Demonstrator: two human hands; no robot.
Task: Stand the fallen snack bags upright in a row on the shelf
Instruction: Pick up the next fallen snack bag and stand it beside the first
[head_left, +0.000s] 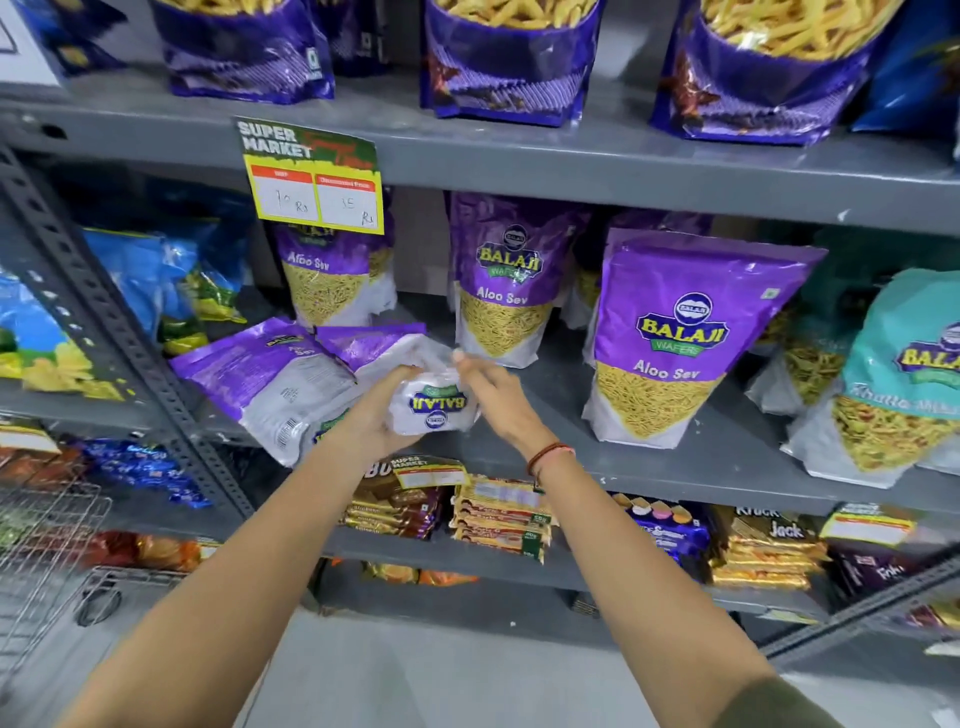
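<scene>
On the grey middle shelf (675, 462), three purple Aloo Sev bags stand upright: one behind the price tag (314, 179) at the left (332, 280), one in the centre (506, 291) and a nearer one to the right (670, 338). Left of centre, two more bags lie fallen near the shelf's front edge. One fallen bag (265, 379) lies flat with its back up. The other, the held bag (415, 384), lies partly over it with its bottom end towards the camera. The left hand (379, 410) has its fingers curled around that bottom end, gripping it. The right hand (491, 387) touches the bag's right side with fingers loosely bent, not clearly closed on it. A teal bag (904, 374) stands at far right.
</scene>
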